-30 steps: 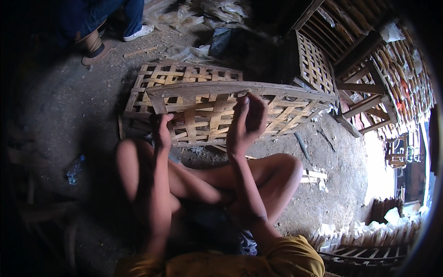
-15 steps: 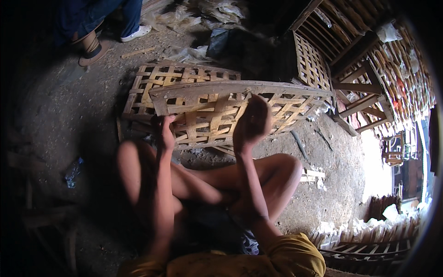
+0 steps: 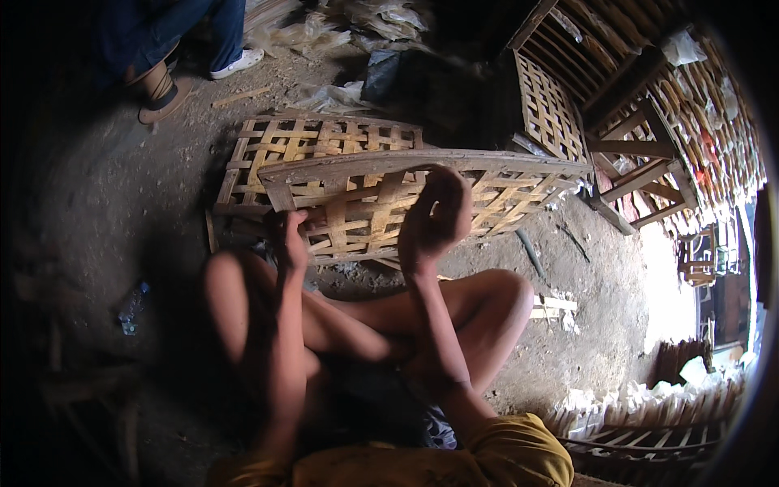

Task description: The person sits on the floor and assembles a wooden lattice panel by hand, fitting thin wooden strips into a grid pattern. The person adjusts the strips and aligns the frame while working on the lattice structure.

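In front of my bent legs a woven bamboo panel (image 3: 377,221) with a wooden top rail (image 3: 503,161) stands tilted. At its left end my left hand (image 3: 290,239) is closed on the panel's edge, beside the short end post. My right hand (image 3: 436,219) is raised before the middle of the lattice, its curled fingers just below the rail. Blur and the hand's own back hide what those fingers hold. A thin dark strip seems to arch toward them from the left. Behind stands another woven panel (image 3: 280,154), partly covered by the nearer one.
At upper left a person's foot in a white shoe (image 3: 237,63) stands near a brown hat-like object (image 3: 166,101). Plastic sheets (image 3: 333,96) lie at the back. Slatted wooden racks (image 3: 641,154) rise at right. A crumpled plastic bottle (image 3: 131,308) and wood scraps (image 3: 552,307) lie on the ground.
My right hand has shifted a little down and to the left. The left hand has dropped slightly along the panel's end, while the panel stays nearly in place.
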The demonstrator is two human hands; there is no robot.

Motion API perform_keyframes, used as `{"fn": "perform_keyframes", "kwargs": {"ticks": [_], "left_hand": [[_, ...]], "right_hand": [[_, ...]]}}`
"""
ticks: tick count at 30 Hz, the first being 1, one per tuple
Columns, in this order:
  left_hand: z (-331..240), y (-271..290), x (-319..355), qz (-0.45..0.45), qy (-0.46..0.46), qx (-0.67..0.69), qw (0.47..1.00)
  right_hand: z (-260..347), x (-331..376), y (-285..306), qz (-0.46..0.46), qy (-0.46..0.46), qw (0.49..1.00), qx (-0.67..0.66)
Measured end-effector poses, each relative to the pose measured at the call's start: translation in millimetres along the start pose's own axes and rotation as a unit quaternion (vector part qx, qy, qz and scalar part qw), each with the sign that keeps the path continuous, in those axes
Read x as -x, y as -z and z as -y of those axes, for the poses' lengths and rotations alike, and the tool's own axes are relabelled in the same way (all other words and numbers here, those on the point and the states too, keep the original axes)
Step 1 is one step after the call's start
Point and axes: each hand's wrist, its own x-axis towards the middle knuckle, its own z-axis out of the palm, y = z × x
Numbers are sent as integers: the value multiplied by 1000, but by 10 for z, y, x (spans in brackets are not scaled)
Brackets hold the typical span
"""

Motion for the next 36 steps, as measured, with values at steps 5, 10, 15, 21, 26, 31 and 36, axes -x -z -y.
{"fn": "perform_keyframes", "kwargs": {"ticks": [5, 10, 15, 21, 26, 31, 36], "left_hand": [[346, 133, -90, -22, -131, -187, 973], [6, -230, 26, -70, -106, -100, 987], [138, -124, -10, 18, -83, -69, 994], [-215, -312, 249, -15, -75, -7, 997], [-498, -356, 426, 92, -176, -127, 972], [-477, -330, 754, 75, -345, -290, 889], [-419, -596, 967, 76, -448, -297, 840]], "right_hand": [[29, -125, 75, 16, 17, 998, 61], [-199, -280, 210, -35, 35, 995, 83], [21, -89, 171, 11, 30, 997, 77], [206, -186, 301, -73, -116, 988, -73], [153, -312, 489, 28, -62, 996, -65], [318, -346, 590, 14, -58, 994, -95], [540, -474, 1004, 97, -45, 993, -55]]}}
